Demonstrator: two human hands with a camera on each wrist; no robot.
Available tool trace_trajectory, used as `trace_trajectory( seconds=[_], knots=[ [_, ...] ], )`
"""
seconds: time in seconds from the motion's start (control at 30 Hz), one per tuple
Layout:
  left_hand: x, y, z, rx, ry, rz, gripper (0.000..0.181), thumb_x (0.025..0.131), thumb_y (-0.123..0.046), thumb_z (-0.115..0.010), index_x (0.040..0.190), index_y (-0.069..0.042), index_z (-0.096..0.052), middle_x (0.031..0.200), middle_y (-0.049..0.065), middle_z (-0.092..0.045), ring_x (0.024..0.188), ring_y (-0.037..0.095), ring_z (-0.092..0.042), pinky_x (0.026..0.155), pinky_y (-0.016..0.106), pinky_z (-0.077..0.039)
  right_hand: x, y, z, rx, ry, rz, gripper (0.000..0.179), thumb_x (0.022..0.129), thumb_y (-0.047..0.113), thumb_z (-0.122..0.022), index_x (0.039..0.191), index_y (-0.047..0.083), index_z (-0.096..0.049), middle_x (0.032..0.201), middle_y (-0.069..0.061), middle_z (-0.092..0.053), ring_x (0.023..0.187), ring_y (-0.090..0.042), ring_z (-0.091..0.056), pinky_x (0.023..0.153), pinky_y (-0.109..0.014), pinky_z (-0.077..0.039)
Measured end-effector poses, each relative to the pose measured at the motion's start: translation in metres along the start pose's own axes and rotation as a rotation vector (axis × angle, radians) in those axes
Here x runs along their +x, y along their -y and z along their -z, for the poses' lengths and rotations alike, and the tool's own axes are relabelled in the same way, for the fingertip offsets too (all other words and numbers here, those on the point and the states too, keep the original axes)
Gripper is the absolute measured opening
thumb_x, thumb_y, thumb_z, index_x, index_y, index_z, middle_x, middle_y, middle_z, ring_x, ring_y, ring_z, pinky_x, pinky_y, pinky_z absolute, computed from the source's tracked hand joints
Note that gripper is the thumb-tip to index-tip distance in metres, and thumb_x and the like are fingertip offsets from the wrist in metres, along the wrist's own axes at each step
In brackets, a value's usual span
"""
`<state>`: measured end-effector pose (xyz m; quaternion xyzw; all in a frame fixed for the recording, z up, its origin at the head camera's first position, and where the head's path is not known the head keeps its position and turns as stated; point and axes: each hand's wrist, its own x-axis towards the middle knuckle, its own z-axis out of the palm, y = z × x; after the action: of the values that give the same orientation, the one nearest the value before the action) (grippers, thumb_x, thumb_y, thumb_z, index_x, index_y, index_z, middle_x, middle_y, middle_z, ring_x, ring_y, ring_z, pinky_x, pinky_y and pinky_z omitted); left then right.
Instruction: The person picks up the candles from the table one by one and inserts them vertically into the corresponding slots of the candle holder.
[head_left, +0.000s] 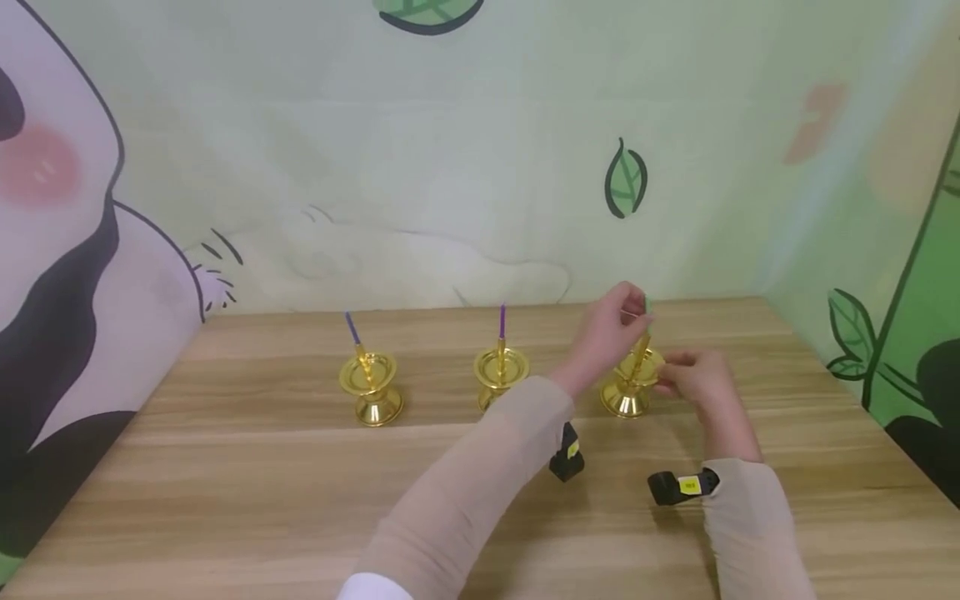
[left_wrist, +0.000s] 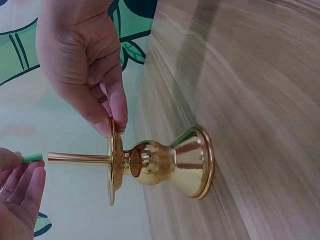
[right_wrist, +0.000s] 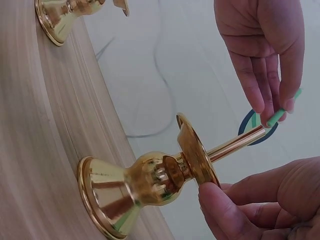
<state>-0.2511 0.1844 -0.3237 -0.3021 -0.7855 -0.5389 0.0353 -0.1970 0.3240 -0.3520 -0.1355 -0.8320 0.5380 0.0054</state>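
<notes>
At the right of the row stands a gold candle holder [head_left: 627, 398] with a round dish and a thin upright tube. My left hand [head_left: 611, 329] pinches a slim green candle [right_wrist: 283, 110] just above the tube's mouth. In the left wrist view a small gap shows between the candle's lower end and the tube [left_wrist: 75, 158]. My right hand [head_left: 697, 379] grips the rim of the dish [left_wrist: 112, 165] between thumb and fingers, and the holder's base rests on the table.
Two more gold holders stand to the left on the wooden table [head_left: 247, 500]: the middle one carries a purple candle [head_left: 502, 322], the far left one a tilted blue-violet candle [head_left: 352, 328]. A printed backdrop [head_left: 450, 167] rises behind the table's back edge.
</notes>
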Motion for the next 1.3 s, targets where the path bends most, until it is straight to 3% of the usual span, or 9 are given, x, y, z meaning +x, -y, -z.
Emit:
trace_trajectory(
  seconds=[0.23,0.53,1.03,1.3],
  knots=[
    [0.0018,0.0076,-0.0028,-0.005,0.009,-0.002,0.016,0.092,-0.007,-0.06,0.106,0.0,-0.056,0.104,0.011,-0.065,0.091,0.014,-0.062,0.077,0.01,-0.048,-0.0028,-0.0012,-0.0033,-0.021,-0.011,-0.009,0.041,0.095,0.003,-0.049,0.128,-0.02,-0.044,0.12,-0.034,-0.055,0.071,-0.003,-0.063,0.069,-0.017,-0.057],
    [0.006,0.006,-0.0028,-0.005,0.018,-0.01,0.015,0.092,-0.006,-0.059,0.106,0.0,-0.055,0.105,0.013,-0.065,0.095,0.019,-0.063,0.078,0.01,-0.049,-0.0011,0.0017,-0.0024,-0.037,-0.023,-0.015,0.043,0.093,0.005,-0.049,0.129,-0.018,-0.044,0.121,-0.033,-0.055,0.069,-0.001,-0.061,0.071,-0.019,-0.057],
    [0.0084,0.0008,0.0034,0.341,0.146,-0.15,0.01,0.093,-0.008,-0.058,0.102,-0.003,-0.056,0.101,0.008,-0.069,0.092,0.014,-0.065,0.076,0.007,-0.048,-0.0014,0.0019,-0.0026,-0.073,-0.013,-0.011,0.041,0.095,0.006,-0.048,0.129,-0.017,-0.045,0.124,-0.034,-0.053,0.068,0.002,-0.059,0.073,-0.021,-0.057],
    [0.0068,0.0032,0.0022,0.312,0.136,-0.141,0.011,0.093,-0.008,-0.058,0.103,-0.003,-0.056,0.102,0.01,-0.069,0.093,0.014,-0.065,0.076,0.006,-0.047,-0.0015,0.0012,-0.0028,-0.075,-0.019,-0.004,0.04,0.096,0.007,-0.048,0.129,-0.016,-0.046,0.123,-0.034,-0.054,0.069,0.001,-0.059,0.074,-0.022,-0.057]
  ],
)
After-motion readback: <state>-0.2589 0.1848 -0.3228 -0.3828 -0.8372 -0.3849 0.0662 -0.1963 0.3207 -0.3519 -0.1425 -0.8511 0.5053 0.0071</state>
